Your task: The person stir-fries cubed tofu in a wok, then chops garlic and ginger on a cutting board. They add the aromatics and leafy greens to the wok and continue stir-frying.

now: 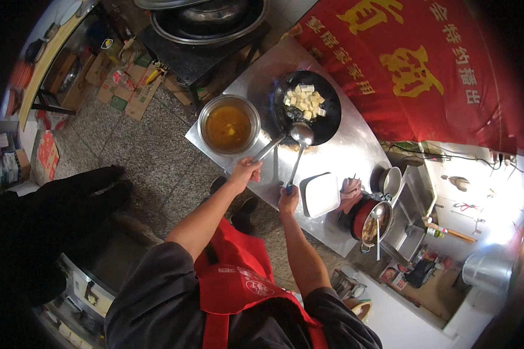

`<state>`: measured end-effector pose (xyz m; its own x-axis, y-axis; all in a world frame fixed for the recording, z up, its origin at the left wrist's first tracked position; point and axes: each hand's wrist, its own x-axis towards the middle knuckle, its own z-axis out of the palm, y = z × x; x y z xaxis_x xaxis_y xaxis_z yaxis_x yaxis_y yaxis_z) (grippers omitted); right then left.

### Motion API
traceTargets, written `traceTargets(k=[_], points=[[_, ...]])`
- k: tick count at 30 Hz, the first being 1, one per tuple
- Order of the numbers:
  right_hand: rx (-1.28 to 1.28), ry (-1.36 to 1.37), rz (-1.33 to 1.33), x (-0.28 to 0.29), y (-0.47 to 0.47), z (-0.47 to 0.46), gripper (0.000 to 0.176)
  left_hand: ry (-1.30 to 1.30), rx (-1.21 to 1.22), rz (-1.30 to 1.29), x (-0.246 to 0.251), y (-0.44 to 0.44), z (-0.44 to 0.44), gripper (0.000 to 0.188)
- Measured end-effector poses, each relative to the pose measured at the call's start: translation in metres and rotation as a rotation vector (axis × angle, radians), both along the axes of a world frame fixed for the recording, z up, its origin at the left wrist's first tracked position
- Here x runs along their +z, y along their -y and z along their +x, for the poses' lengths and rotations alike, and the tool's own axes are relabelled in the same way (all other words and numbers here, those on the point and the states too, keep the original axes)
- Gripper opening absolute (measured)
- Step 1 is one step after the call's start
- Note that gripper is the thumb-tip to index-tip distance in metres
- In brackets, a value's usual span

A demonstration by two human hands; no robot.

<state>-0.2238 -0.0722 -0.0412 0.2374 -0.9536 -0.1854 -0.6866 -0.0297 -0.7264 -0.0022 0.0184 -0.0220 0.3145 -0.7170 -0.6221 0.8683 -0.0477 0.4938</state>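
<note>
My left hand [246, 171] is closed on the metal handle [268, 148] of a black wok [332, 94] standing on the steel counter. Pale cubes [305, 101], which look like tofu, lie in the wok with some liquid. My right hand [289, 198] grips a long-handled metal ladle [301, 133], whose bowl rests over the wok's near edge. A metal bowl [204, 126] of orange-brown liquid stands to the left of the wok. Near my right hand, a white square dish [322, 195] sits on the counter.
On the counter's right stand a red pot [360, 220] with a spoon in it and a smaller pan [391, 181]. Beyond is a steel sink [401, 227]. A red cloth banner [367, 56] hangs behind the counter. At the top, a black table [179, 54] bears a large pan.
</note>
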Motion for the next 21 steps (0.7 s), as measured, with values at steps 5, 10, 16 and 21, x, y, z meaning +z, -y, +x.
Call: traceTargets(k=[5,10,16,21], points=[[0.007,-0.120,0.027,0.017,0.003,-0.005,0.032,0.011,-0.030,0.033,0.007,-0.008,0.000,0.027],[0.023,0.089,0.143,0.072,0.019,0.006,0.057,0.019,-0.031,0.069,0.024,-0.012,-0.006,0.037],[-0.031,0.389,0.423,0.131,0.054,0.032,0.053,0.047,-0.084,0.134,0.039,-0.013,-0.009,0.042],[-0.148,0.502,0.566,0.135,0.068,0.067,0.027,0.072,-0.033,0.163,0.038,-0.008,-0.015,0.042]])
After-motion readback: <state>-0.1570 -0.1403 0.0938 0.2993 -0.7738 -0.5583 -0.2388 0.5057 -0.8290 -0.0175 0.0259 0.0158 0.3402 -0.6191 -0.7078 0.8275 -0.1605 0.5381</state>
